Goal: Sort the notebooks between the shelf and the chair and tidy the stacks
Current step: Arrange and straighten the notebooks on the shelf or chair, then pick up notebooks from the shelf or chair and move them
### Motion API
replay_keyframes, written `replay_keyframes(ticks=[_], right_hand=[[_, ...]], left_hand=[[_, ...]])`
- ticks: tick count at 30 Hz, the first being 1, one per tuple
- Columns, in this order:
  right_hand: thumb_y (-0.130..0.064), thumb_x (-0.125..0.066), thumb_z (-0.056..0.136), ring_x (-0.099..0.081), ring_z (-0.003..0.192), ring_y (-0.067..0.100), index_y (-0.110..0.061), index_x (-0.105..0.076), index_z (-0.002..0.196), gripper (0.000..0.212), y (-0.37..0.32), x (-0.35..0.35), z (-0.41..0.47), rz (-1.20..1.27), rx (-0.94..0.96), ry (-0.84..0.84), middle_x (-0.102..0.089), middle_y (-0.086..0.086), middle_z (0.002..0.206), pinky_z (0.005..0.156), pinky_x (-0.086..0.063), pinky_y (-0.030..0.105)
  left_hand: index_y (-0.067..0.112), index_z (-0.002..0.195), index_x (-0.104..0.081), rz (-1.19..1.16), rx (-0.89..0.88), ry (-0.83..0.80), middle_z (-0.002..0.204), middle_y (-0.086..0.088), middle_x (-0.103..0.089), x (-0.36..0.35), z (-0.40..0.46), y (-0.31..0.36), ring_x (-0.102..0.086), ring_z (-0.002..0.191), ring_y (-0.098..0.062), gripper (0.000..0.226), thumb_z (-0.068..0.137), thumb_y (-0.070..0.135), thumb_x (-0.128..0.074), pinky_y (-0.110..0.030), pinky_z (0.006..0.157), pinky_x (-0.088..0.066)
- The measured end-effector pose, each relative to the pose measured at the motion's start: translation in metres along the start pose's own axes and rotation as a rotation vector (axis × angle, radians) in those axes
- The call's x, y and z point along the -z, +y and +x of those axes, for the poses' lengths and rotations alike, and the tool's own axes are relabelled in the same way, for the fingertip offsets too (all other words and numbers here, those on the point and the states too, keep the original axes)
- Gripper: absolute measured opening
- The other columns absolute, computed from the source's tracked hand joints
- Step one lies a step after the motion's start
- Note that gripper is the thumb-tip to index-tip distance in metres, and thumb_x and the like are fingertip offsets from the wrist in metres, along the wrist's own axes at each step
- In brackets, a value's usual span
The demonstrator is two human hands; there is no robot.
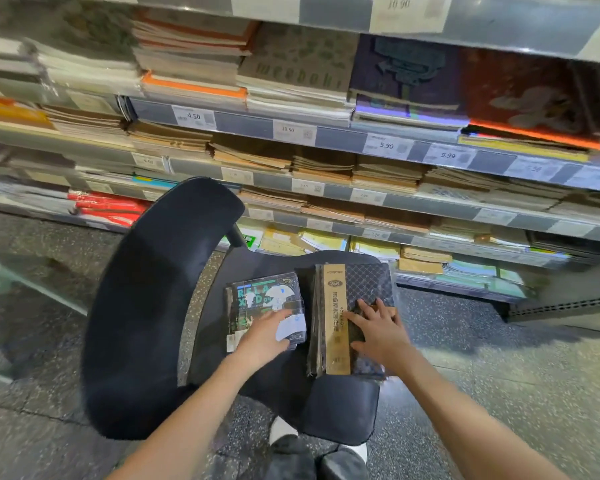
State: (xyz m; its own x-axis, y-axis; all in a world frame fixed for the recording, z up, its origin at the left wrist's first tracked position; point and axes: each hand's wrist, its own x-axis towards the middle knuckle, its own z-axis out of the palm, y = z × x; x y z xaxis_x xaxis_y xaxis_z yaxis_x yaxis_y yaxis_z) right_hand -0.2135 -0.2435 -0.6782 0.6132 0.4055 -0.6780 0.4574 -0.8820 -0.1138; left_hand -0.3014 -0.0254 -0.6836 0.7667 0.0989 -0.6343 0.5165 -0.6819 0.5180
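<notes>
"25K" on tan band (335, 317); shelf price tags (193, 116) "4.50", "5.90", "9.99".

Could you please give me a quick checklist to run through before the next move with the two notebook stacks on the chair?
1. Both stacks rest on the chair seat: ok.
2. Left hand lies on the plastic-wrapped notebook stack, fingers fairly straight: ok.
3. Right hand lies flat on the quilted dark notebook stack with the tan paper band: ok.
4. Edges of the quilted stack squared up: not ok, its left edges look ragged.
5. Stacks kept apart: ok, a narrow gap shows between them.
6. Free slot on the shelf for either stack: cannot tell, the view is blurred.
</notes>
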Motion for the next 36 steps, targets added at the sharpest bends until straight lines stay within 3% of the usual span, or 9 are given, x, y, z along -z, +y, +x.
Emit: replay_keyframes(ticks=[3,5,10,15,21,32,36], right_hand=[[-0.043,-0.045,0.092,-0.031,0.134,0.027,-0.029,-0.039,0.139,0.049,-0.006,0.022,-0.007,0.005,0.022,0.015,-0.035,0.002,0.147,0.11,-0.025,0.048],[-0.045,-0.044,0.092,-0.042,0.125,0.023,-0.028,-0.045,0.134,0.046,-0.009,0.037,-0.015,0.036,0.027,0.049,-0.047,0.0,0.136,0.104,-0.033,0.044],[-0.041,-0.045,0.093,-0.048,0.12,0.022,-0.026,-0.049,0.13,0.041,-0.008,0.088,-0.045,0.08,0.024,0.142,-0.053,0.002,0.129,0.096,-0.041,0.039],[-0.041,-0.048,0.091,-0.056,0.106,0.023,-0.022,-0.054,0.123,0.037,-0.002,0.136,-0.079,0.099,0.003,0.183,-0.06,0.004,0.119,0.084,-0.047,0.035],[-0.039,-0.052,0.092,-0.05,0.12,0.023,-0.021,-0.047,0.134,0.046,0.003,0.203,-0.141,0.12,0.003,0.264,-0.053,0.004,0.133,0.094,-0.044,0.037],[-0.035,-0.054,0.092,-0.049,0.121,0.022,-0.023,-0.044,0.135,0.046,0.009,0.31,-0.254,0.157,-0.028,0.571,-0.05,0.004,0.135,0.098,-0.044,0.038],[-0.034,-0.053,0.093,-0.055,0.109,0.02,-0.022,-0.049,0.131,0.04,0.012,0.343,-0.298,0.155,-0.035,0.66,-0.057,0.003,0.126,0.091,-0.048,0.035]], left_hand=[[0.028,0.14,-0.036,0.138,-0.043,-0.052,0.143,0.001,-0.038,0.02,-0.01,0.021,-0.036,0.131,-0.021,0.057,0.087,0.019,-0.056,-0.032,0.103,-0.035],[0.027,0.139,-0.037,0.196,-0.073,-0.049,0.143,0.002,-0.038,0.033,-0.017,0.039,-0.037,0.13,-0.02,0.055,0.088,0.02,-0.055,-0.032,0.102,-0.036],[0.029,0.135,-0.041,0.238,-0.164,-0.003,0.139,0.002,-0.041,0.066,-0.032,0.086,-0.042,0.124,-0.022,0.051,0.088,0.02,-0.056,-0.041,0.096,-0.044],[0.031,0.133,-0.042,0.261,-0.239,0.003,0.14,0.002,-0.04,0.1,-0.051,0.134,-0.043,0.123,-0.021,0.048,0.088,0.025,-0.058,-0.043,0.099,-0.042],[0.031,0.133,-0.042,0.326,-0.321,0.051,0.14,0.002,-0.042,0.142,-0.085,0.188,-0.046,0.12,-0.018,0.05,0.085,0.029,-0.06,-0.036,0.098,-0.044],[0.025,0.136,-0.04,0.522,-0.457,0.19,0.142,0.0,-0.04,0.228,-0.161,0.294,-0.042,0.125,-0.018,0.05,0.089,0.035,-0.057,-0.03,0.097,-0.039],[0.024,0.136,-0.041,0.532,-0.541,0.257,0.14,-0.001,-0.043,0.256,-0.187,0.325,-0.044,0.124,-0.016,0.051,0.088,0.033,-0.058,-0.028,0.096,-0.039]])
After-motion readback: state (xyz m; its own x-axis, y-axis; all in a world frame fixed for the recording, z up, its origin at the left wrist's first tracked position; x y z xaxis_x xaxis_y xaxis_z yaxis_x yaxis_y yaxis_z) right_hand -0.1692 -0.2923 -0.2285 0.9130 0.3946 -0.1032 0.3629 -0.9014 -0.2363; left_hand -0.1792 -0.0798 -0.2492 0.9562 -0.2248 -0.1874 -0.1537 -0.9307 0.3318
